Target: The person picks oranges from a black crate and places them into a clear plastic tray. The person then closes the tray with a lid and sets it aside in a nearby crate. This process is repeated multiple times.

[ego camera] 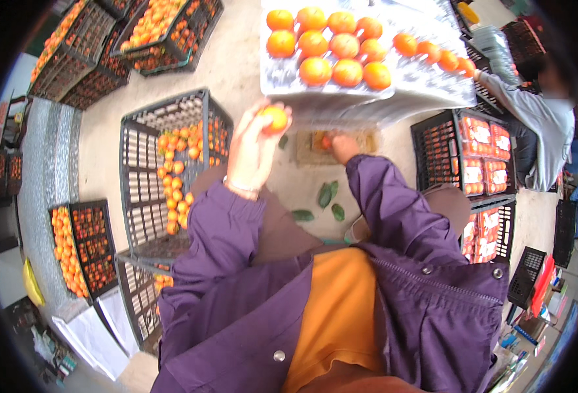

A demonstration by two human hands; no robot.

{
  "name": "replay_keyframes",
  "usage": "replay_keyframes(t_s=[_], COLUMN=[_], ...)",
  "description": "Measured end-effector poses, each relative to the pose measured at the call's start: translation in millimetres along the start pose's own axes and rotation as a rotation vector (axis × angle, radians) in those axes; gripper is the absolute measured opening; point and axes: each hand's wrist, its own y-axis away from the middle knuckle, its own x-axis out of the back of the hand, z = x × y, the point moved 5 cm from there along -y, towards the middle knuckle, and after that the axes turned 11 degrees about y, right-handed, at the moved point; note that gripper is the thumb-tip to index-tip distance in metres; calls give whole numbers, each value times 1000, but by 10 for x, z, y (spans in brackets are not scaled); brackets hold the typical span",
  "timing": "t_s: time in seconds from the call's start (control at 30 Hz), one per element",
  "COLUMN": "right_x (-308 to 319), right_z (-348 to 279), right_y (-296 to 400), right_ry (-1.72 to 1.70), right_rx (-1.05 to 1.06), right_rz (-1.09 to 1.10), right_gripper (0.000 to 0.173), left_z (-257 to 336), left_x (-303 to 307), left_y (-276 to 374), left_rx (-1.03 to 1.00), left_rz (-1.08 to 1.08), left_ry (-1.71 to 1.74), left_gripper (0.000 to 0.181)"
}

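Observation:
My left hand is raised just in front of the table edge, its fingers curled round an orange mandarin. Lower and to the right, my right hand has its fingers closed on a small orange-red object, too blurred and covered to name. Ahead of both hands, several mandarins stand in rows in a clear plastic tray. A short line of loose mandarins runs rightward from it on a table with a shiny silvery cover.
A black plastic crate of mandarins stands by my left leg. At my right are crates with packed clear boxes of red-orange fruit. Green leaves lie on the floor. A co-worker's arm reaches to the table's right end.

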Motion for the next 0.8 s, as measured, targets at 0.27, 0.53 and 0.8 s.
replay_keyframes(t_s=[0.27,0.53,0.8], right_x=[2456,3905,3880], right_z=[-346,141,-43], right_y=[436,414,324], right_ry=[-278,-48,54], right_rx=[250,191,280], right_rz=[258,643,631], right_gripper=[41,40,27], left_z=[-51,-304,-298], left_x=[-70,-214,-196], left_y=[97,83,119], left_rx=[132,271,327], left_rz=[-39,-176,-221], left_ry=[-159,-195,-130], left_gripper=[33,34,34])
